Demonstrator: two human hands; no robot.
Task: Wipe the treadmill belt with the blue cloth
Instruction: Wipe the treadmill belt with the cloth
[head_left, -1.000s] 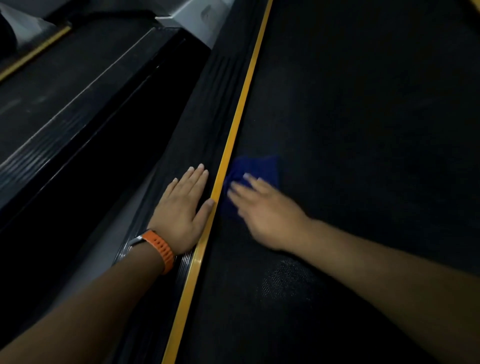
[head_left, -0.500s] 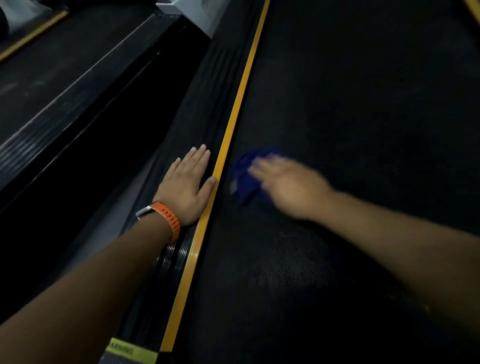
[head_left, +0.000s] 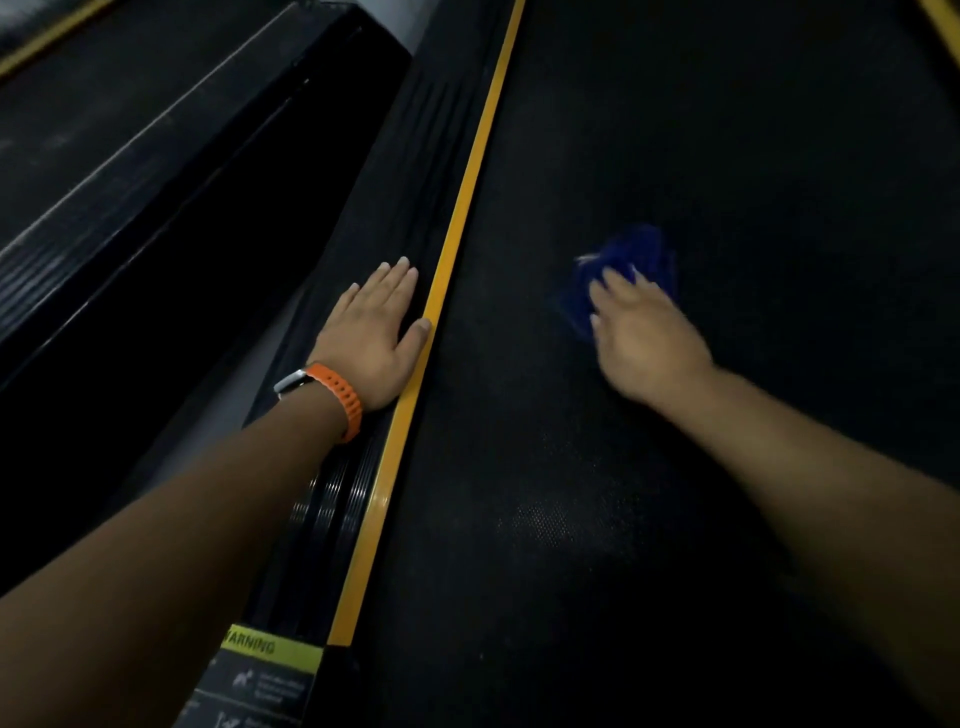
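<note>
Blue cloth (head_left: 631, 270) lay on the belt (head_left: 727, 156), roughly mid-width, well right of the yellow strip (head_left: 467, 192). On its near edge sat the right hand (head_left: 644, 338), palm down, fingers straight and slightly spread. It pressed the cloth to the belt and was not curled round it. Both were motion-blurred. The cloth looked bunched, with a small pale patch at its left edge; couldn't tell what that was.

On the ribbed black rail (head_left: 395, 171) left of the strip, the left hand (head_left: 376, 332) lay flat. Fingers were straight and together, pointing far, thumb touching the strip's edge. It held nothing. That wrist carried a watch (head_left: 340, 400) with an orange strap and a silver case on the left side.

The hands were well apart, with the strip and a band of bare belt between them.

Only legible writing was on a lime-yellow label (head_left: 270, 649) at the near end of the rail: black caps, "WARNING", first letter partly cut off. The grey panel under it had a pictogram and lines of small print, too blurred to read.

The belt was black, with a fine dotted texture showing where light caught it near the middle. A second strip (head_left: 943, 21), also yellow, showed at the far right corner. Left of the rail, past a dark gap, another black deck (head_left: 130, 130) ran parallel.
</note>
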